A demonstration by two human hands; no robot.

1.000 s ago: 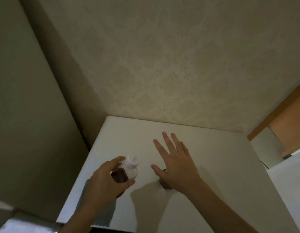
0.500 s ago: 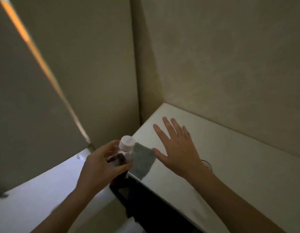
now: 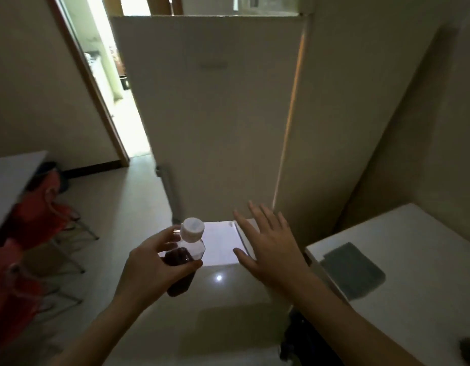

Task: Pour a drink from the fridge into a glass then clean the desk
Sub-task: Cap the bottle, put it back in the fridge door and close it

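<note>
Two hands are up in front of me, nearest the camera. My left hand (image 3: 149, 262) sits at about seven o'clock of centre, fingers and thumb curled round the bottle (image 3: 185, 256), gripping it at the shoulder; it holds dark red drink in its lower part and carries a white cap (image 3: 193, 229), tilted slightly away from me. My right hand (image 3: 270, 249) is at five o'clock, just beside the bottle but not touching it, fingers straight and spread wide, palm down, holding nothing.

Out at four o'clock I see the white desk (image 3: 418, 260) with a grey cloth (image 3: 352, 270) lying flat near its left edge. At eight o'clock, red chairs (image 3: 36, 220) stand under another table (image 3: 9, 175).

Beyond my hands, at twelve o'clock, the tall pale fridge (image 3: 215, 114) stands with its door shut, a handle low on its left side. Farthest off, at eleven o'clock, a bright doorway (image 3: 109, 75) opens into another room.
</note>
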